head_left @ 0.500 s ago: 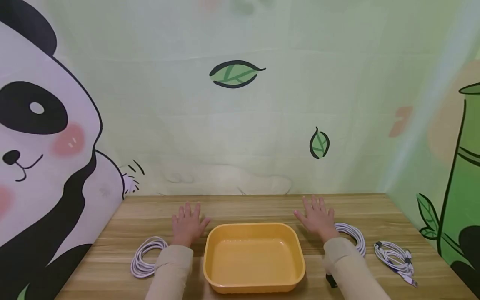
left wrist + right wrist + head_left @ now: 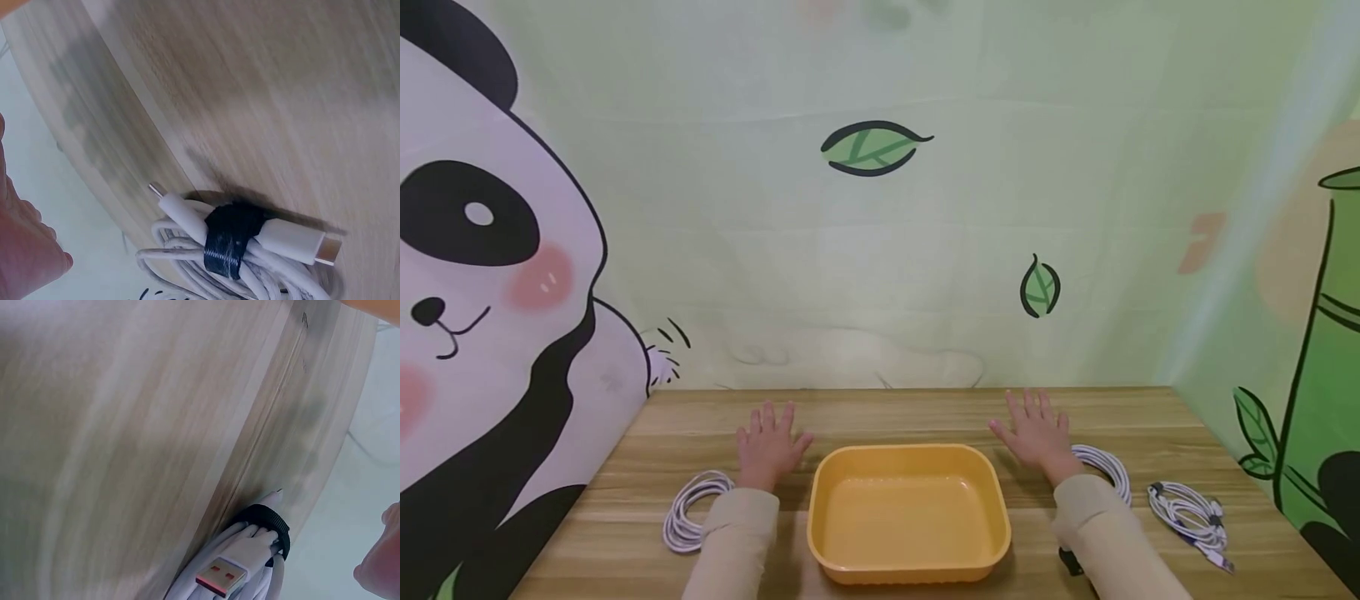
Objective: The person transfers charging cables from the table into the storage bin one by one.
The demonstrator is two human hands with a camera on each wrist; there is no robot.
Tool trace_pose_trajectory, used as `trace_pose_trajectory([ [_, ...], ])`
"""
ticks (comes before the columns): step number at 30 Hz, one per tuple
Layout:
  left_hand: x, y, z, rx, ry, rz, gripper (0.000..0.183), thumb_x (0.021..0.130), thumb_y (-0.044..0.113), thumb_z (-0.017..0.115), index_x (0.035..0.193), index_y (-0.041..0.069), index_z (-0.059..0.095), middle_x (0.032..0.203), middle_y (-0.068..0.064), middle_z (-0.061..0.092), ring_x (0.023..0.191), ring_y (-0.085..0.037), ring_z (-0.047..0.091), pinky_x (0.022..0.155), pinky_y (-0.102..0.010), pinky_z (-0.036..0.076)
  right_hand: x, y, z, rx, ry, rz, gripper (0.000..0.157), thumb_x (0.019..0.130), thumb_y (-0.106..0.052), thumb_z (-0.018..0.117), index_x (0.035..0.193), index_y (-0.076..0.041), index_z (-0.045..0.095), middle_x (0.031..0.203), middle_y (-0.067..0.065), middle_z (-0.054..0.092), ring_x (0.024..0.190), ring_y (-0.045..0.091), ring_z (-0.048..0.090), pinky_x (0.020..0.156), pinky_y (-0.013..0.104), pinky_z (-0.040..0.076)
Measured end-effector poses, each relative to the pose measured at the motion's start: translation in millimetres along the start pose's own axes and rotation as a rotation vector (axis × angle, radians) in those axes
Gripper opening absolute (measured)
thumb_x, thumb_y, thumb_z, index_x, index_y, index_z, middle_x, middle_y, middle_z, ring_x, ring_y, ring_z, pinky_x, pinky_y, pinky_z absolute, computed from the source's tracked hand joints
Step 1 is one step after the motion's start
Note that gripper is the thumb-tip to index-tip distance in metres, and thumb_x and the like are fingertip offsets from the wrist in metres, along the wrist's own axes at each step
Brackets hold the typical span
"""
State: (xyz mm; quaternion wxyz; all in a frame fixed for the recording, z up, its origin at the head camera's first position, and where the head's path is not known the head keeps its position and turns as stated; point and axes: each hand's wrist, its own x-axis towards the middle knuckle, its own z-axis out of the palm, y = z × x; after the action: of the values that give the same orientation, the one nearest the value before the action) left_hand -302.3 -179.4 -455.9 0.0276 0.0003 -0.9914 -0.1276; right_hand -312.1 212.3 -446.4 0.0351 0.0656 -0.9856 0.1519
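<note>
My left hand [image 2: 769, 450] is held out palm down with fingers spread, beyond the far left corner of a yellow plastic tray [image 2: 910, 575]. My right hand [image 2: 1036, 435] is spread the same way past the tray's far right corner. Neither hand grips anything. A coiled white cable [image 2: 683, 515] lies beside the left wrist; the left wrist view shows a coiled cable [image 2: 290, 240] bound by a black strap [image 2: 234, 237], with metal-tipped plugs. By the right forearm, another white coil [image 2: 1108, 468] is partly hidden by the sleeve. The right wrist view shows a strapped cable with a USB plug [image 2: 222, 578].
Farther right on the wooden table [image 2: 880, 417] lies a third bundled white cable [image 2: 1191, 521] with a USB plug. A black object [image 2: 1070, 562] peeks out under the right sleeve. Behind the table hangs a pale green backdrop [image 2: 880, 267] with panda and leaf drawings.
My left hand has shifted slightly left, away from the tray, and my right forearm slightly right. Fingers remain spread; the tray and cables lie as before.
</note>
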Motion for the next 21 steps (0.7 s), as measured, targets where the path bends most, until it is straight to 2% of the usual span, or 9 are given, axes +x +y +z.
trace_pose_trajectory([
  [9,0.8,-11.0,-4.5,0.047,0.024,-0.003,0.067,0.088,0.051,0.036,0.141,0.012,0.02,0.144,-0.025,0.011,0.131,-0.044,0.011,0.101,-0.063,0.008,1.1,-0.6,-0.8,-0.027,0.006,-0.045,0.068,0.089,-0.05,0.036,0.14,-0.008,0.021,0.144,0.024,0.011,0.132,0.042,0.001,0.099,0.066,0.004],
  [17,-4.4,-19.7,-14.3,0.027,0.015,-0.019,0.066,0.089,0.049,0.035,0.141,0.012,0.018,0.144,-0.026,0.008,0.13,-0.045,0.008,0.101,-0.064,0.006,-2.8,0.3,-5.6,-0.046,0.006,-0.074,0.073,0.087,-0.058,0.029,0.141,-0.01,0.02,0.145,0.022,0.01,0.133,0.041,0.002,0.099,0.065,0.004],
  [21,-7.2,-21.4,-18.7,0.017,0.009,-0.028,0.066,0.09,0.048,0.035,0.141,0.011,0.018,0.144,-0.026,0.006,0.13,-0.046,0.007,0.101,-0.064,0.005,-6.5,-0.3,-6.5,-0.057,0.021,-0.101,0.07,0.088,-0.054,0.033,0.14,-0.009,0.022,0.145,0.022,0.012,0.133,0.041,0.003,0.099,0.066,0.006],
])
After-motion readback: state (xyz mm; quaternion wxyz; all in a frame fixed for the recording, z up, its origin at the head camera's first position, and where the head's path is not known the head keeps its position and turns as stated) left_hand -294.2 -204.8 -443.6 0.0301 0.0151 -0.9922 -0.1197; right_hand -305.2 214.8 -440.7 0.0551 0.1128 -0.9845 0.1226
